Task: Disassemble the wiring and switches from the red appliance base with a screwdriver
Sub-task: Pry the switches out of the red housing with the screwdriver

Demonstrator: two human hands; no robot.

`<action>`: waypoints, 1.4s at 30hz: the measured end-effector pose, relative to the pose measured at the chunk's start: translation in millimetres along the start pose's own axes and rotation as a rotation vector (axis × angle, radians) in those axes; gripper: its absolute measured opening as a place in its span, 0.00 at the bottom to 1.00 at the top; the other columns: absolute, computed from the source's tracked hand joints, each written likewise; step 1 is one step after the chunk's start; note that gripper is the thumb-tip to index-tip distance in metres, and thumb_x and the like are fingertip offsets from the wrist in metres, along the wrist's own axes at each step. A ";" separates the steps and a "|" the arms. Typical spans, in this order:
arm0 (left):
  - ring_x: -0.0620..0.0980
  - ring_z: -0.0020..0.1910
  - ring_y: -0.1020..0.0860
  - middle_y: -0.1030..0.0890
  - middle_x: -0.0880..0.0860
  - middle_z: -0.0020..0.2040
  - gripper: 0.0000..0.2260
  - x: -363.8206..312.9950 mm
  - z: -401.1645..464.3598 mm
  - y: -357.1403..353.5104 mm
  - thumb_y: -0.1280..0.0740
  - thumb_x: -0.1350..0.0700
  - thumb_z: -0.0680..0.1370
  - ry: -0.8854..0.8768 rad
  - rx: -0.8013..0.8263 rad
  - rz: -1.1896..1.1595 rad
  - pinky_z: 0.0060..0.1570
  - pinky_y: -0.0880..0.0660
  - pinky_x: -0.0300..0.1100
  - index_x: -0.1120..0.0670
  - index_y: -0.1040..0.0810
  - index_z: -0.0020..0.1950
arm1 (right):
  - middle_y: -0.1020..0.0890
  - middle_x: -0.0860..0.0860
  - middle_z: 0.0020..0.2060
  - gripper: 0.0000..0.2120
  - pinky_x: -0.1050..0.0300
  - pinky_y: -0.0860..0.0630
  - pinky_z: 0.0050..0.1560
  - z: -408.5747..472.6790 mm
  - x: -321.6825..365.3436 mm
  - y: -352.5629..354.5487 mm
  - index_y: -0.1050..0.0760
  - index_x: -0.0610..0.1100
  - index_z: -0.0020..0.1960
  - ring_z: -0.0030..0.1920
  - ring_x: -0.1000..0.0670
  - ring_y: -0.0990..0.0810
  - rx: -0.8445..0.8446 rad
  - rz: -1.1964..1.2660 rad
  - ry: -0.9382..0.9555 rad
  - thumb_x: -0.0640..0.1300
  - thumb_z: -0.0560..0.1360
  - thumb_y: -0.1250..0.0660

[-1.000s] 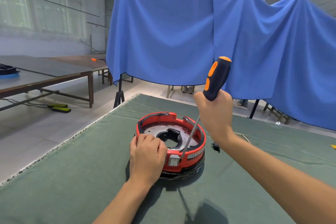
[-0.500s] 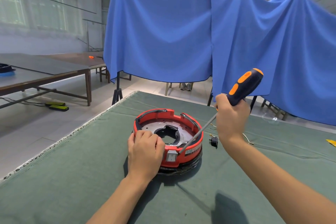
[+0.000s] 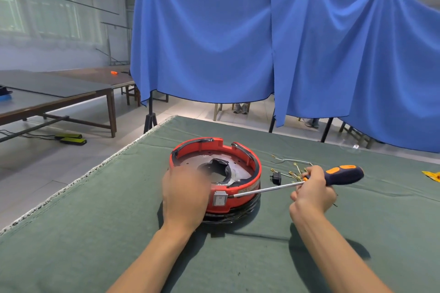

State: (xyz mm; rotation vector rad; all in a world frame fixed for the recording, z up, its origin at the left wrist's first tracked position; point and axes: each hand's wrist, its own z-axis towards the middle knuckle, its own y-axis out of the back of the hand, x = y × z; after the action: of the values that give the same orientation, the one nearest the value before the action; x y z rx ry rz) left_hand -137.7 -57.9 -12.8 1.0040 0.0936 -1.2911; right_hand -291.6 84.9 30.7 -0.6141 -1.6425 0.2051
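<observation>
- Two hands worked at one red base (image 3: 215, 171), a round, open ring of red plastic with a grey metal plate inside and a dark, jagged hole in the plate's middle.
- It sat on a black foot, upright, on the green cloth of the counter (image 3: 95, 233), near the middle of the cloth.
- A grey rocker switch (image 3: 219, 199) was set in the near wall of the red ring.
- The left hand (image 3: 184, 195) lay over the near left rim of the base, just left of the switch; it was blurred, so whether its fingers gripped the rim or only rested there I cannot tell.
- The right hand (image 3: 312, 194) had its fingers curled round the screwdriver (image 3: 295, 181) where the dark and orange handle met the shaft.
- The shaft lay almost level, and its tip touched the right edge of the switch.
- Loose wires (image 3: 291, 169) with small metal ends and a black plug (image 3: 276, 177) lay on the cloth just right of the base, behind the shaft.
</observation>
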 end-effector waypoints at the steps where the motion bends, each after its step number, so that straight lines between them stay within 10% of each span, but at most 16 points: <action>1: 0.49 0.48 0.27 0.23 0.48 0.38 0.16 -0.3 0.1 -0.4 0.46 0.52 0.76 0.001 -0.002 -0.003 0.63 0.36 0.53 0.56 0.23 0.35 | 0.31 0.51 0.28 0.08 0.69 0.47 0.21 0.4 -1.5 1.7 0.34 0.44 0.33 0.17 0.56 0.41 -0.007 0.004 -0.012 0.40 0.68 0.36; 42: 0.51 0.49 0.28 0.23 0.50 0.41 0.21 -0.3 0.8 -3.6 0.52 0.48 0.75 -0.014 0.025 0.019 0.63 0.36 0.57 0.55 0.24 0.36 | 0.27 0.55 0.25 0.08 0.60 0.36 0.29 0.6 -9.2 3.2 0.29 0.45 0.33 0.26 0.54 0.30 -0.060 -0.001 -0.058 0.42 0.69 0.33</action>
State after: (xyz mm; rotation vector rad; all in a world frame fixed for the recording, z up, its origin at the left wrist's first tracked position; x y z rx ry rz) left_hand -141.1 -57.9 -14.2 1.0150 0.0566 -1.2844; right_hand -290.9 83.1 21.1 -0.6584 -1.7099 0.1745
